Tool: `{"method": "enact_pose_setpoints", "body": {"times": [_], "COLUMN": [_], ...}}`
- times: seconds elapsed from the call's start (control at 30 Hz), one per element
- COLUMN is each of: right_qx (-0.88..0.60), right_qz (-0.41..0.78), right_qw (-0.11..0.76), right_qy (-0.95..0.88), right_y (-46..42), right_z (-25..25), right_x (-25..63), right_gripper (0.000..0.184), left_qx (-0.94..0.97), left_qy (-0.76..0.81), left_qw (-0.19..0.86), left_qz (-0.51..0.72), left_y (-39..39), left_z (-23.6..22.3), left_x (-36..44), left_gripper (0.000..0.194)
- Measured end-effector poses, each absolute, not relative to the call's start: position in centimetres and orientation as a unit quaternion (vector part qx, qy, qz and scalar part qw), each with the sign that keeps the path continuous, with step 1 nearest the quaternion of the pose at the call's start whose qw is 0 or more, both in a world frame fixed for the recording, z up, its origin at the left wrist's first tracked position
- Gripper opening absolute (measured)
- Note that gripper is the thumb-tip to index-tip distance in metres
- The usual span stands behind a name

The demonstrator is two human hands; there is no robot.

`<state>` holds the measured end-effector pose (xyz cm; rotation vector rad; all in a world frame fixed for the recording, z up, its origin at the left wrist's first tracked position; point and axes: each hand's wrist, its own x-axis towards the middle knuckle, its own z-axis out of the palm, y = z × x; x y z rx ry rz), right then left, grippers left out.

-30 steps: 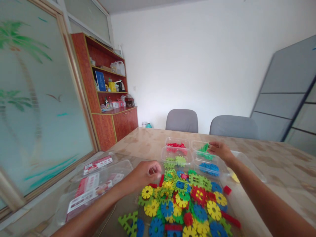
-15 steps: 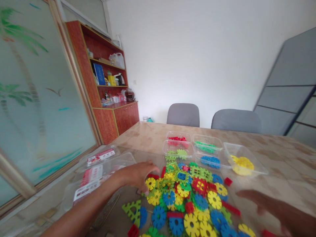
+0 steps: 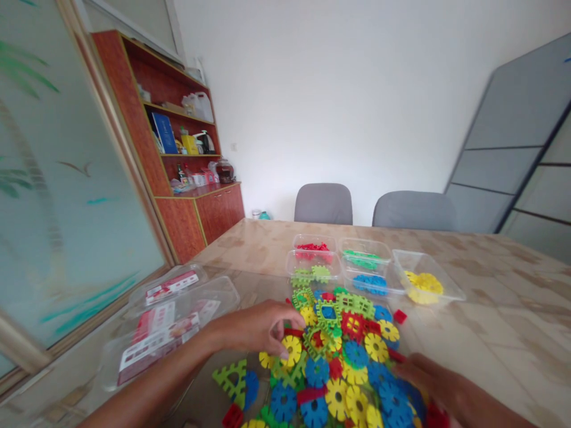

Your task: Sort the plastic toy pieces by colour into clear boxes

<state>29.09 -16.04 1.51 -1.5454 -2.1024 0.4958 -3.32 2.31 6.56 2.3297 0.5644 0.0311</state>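
My left hand [image 3: 267,330] is over the left side of a heap of plastic building pieces, its fingers curled and its thumb against a yellow notched disc [image 3: 292,351]. That disc stands tilted up, facing me. Close by lie a green square frame piece [image 3: 316,343] and a red piece [image 3: 352,326]. At the right side of the heap my right hand [image 3: 432,380] reaches down among blue notched discs [image 3: 392,398]. A red bar [image 3: 396,355] shows by its fingers. The fingertips are blurred and partly hidden, so what they grasp does not show.
Beyond the heap stand clear tubs with red pieces [image 3: 312,247], green pieces [image 3: 362,259], blue discs [image 3: 370,284] and yellow discs [image 3: 423,286]. Clear lids with labels [image 3: 158,333] lie at the left. Two grey chairs [image 3: 323,203] are behind the table.
My left hand has shifted right and curled, bringing the yellow disc along. My right hand has moved left from beside the heap onto its right edge. The view has turned slightly right.
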Motion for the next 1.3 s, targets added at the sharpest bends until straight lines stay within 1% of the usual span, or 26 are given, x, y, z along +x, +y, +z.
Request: {"method": "enact_pose_setpoints", "body": {"times": [0.03,0.1,0.17,0.23,0.33,0.47,0.53,0.57,0.73,0.8,0.9,1.0,1.03,1.17,1.23,1.3], "right_qx": [-0.556,-0.560,-0.582,-0.584,-0.559,-0.574,-0.573,-0.569,-0.553,-0.556,-0.552,-0.551,-0.554,-0.561,-0.561,-0.568], "right_qz": [0.201,0.218,0.193,0.148,0.096,0.052,0.043,0.041,0.047,0.051,0.049,0.039,0.041,0.062,0.064,0.065], "right_qw": [0.226,0.206,0.204,0.214,0.220,0.206,0.200,0.201,0.201,0.199,0.205,0.214,0.214,0.213,0.230,0.253], "right_qy": [-0.774,-0.772,-0.763,-0.769,-0.794,-0.791,-0.794,-0.796,-0.807,-0.805,-0.807,-0.806,-0.804,-0.797,-0.792,-0.781], "right_y": [-15.5,-14.4,-13.0,-11.4,-8.7,-6.0,-5.6,-5.5,-6.5,-6.7,-6.7,-6.5,-6.4,-6.5,-6.7,-6.8], "right_z": [2.0,2.7,3.3,3.7,3.5,1.6,0.9,0.8,2.0,2.4,2.3,1.7,1.5,1.8,2.4,3.1], "right_x": [28.9,28.8,28.7,28.4,27.3,26.0,25.6,25.5,25.4,25.5,25.9,26.3,26.4,26.4,26.3,26.2], "right_gripper": [0.050,0.046,0.039,0.035,0.040,0.052,0.050,0.046,0.021,0.016,0.018,0.035,0.038,0.031,0.027,0.027], "left_qx": [0.905,0.911,0.916,0.916,0.922,0.942,0.947,0.948,0.944,0.944,0.942,0.931,0.927,0.913,0.905,0.895], "left_qy": [0.212,0.213,0.232,0.253,0.241,0.178,0.163,0.160,0.170,0.179,0.199,0.224,0.233,0.266,0.285,0.310], "left_qw": [0.369,0.346,0.305,0.276,0.260,0.261,0.263,0.264,0.263,0.256,0.253,0.258,0.262,0.270,0.265,0.254], "left_qz": [0.022,0.067,0.116,0.144,0.158,0.107,0.083,0.079,0.106,0.106,0.100,0.124,0.134,0.152,0.170,0.198], "left_y": [2.5,3.1,3.8,4.2,3.5,1.1,0.3,0.1,0.0,0.0,0.0,0.0,0.0,0.0,0.2,0.7], "left_z": [6.5,6.1,5.3,4.4,3.6,3.6,3.7,3.8,3.6,3.7,4.4,5.0,5.1,5.0,4.8,4.5], "left_x": [-3.3,-3.3,-3.3,-3.3,-2.7,-1.5,-0.9,-0.8,-0.8,-1.0,-1.3,-1.5,-1.5,-1.3,-1.2,-1.1], "left_gripper": [0.038,0.029,0.022,0.023,0.036,0.069,0.078,0.079,0.070,0.068,0.070,0.067,0.065,0.049,0.039,0.033]}}
